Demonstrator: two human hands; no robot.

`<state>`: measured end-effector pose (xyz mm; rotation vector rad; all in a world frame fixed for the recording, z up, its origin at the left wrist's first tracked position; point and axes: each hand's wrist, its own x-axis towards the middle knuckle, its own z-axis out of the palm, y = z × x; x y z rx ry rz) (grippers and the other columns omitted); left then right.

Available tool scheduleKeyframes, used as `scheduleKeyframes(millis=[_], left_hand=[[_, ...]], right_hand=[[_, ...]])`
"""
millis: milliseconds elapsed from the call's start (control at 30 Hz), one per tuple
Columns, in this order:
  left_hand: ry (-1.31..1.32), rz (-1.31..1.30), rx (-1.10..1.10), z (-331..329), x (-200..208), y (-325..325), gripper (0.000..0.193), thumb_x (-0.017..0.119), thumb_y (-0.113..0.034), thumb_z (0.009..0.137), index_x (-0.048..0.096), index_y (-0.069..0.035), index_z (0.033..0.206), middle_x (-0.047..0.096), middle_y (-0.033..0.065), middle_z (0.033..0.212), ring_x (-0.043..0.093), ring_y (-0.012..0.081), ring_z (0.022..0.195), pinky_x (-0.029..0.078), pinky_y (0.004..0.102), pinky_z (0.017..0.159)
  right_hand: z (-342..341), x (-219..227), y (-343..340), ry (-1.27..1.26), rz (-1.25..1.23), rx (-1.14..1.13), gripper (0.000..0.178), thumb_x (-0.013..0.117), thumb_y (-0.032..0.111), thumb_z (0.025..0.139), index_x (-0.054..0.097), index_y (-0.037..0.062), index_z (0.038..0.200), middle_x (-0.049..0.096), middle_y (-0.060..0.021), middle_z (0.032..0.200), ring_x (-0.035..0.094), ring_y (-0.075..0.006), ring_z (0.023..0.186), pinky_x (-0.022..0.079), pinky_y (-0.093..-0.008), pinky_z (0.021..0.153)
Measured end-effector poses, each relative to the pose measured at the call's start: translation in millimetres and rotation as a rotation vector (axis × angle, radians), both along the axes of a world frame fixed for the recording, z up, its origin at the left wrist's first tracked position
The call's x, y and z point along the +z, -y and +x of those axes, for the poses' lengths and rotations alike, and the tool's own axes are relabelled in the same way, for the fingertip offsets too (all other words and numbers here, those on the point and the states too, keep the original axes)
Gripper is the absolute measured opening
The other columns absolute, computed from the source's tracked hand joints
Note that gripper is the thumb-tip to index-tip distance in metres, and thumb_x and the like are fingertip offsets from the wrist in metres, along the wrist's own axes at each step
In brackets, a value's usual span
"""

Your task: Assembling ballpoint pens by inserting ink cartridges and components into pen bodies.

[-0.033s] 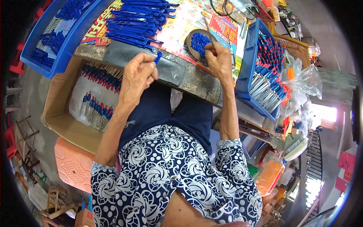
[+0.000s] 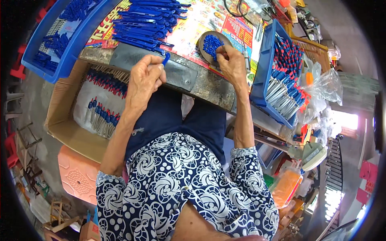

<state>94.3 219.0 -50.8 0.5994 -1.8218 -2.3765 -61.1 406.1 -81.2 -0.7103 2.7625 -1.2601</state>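
While the left hand (image 2: 144,78) clenched a blue pen barrel (image 2: 165,59) at the desk (image 2: 201,82) edge, the right hand (image 2: 231,60) pinched small blue caps (image 2: 211,42) from the round dish (image 2: 206,51) just beyond its fingertips.

Left hand (image 2: 144,80): closed round a blue pen (image 2: 165,59), only its tip showing. Right hand (image 2: 231,60): fingertips cover part of the dish (image 2: 204,38) of small blue bits, too small to tell apart. Blue tray (image 2: 48,66) left of it cut off at top.

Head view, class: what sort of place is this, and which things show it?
Probably a small home workshop for hand assembly: a pile of blue pens on the worktable, a dish of small blue caps, and a cardboard box of finished pens.
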Motion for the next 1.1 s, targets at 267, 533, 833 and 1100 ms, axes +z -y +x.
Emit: scheduleKeyframes(millis=[267,533,833,1100], left_hand=[[-0.039,-0.547,0.07,-20,0,28,0.017,0.052,-0.012,0.081,0.054,0.002,0.091,0.056,0.0082,0.062,0.052,0.0141,0.056,0.04,0.0271,0.053],[-0.301,-1.174,0.199,-73,-1,61,0.006,0.053,-0.007,0.078,0.056,-0.004,0.082,0.057,0.0161,0.078,0.055,0.0351,0.077,0.043,0.0407,0.067],[-0.517,-1.58,0.092,-164,-25,102,0.011,0.052,-0.003,0.073,0.059,-0.007,0.081,0.055,0.0102,0.074,0.055,0.0292,0.072,0.044,0.0374,0.064],[-0.457,-1.738,0.033,-194,-44,114,0.013,0.055,-0.007,0.068,0.059,-0.012,0.079,0.055,0.0085,0.076,0.057,0.0283,0.078,0.043,0.0405,0.065]], right_hand=[[-5,0,13,-0.218,0.273,0.14,0.015,0.054,0.014,0.076,0.052,0.0,0.076,0.054,-0.0208,0.069,0.054,-0.0379,0.069,0.039,-0.0434,0.059],[-12,1,9,-0.231,0.284,0.238,0.013,0.052,0.011,0.076,0.047,-0.0005,0.072,0.051,-0.0217,0.07,0.05,-0.0402,0.067,0.037,-0.0453,0.058],[-17,2,7,-0.201,0.283,0.233,0.016,0.053,0.012,0.071,0.046,-0.002,0.068,0.049,-0.024,0.062,0.05,-0.0417,0.062,0.036,-0.046,0.056],[-16,-1,15,-0.156,0.322,0.239,0.017,0.052,0.013,0.071,0.045,-0.0022,0.067,0.051,-0.0248,0.064,0.051,-0.0416,0.062,0.037,-0.0463,0.056]])
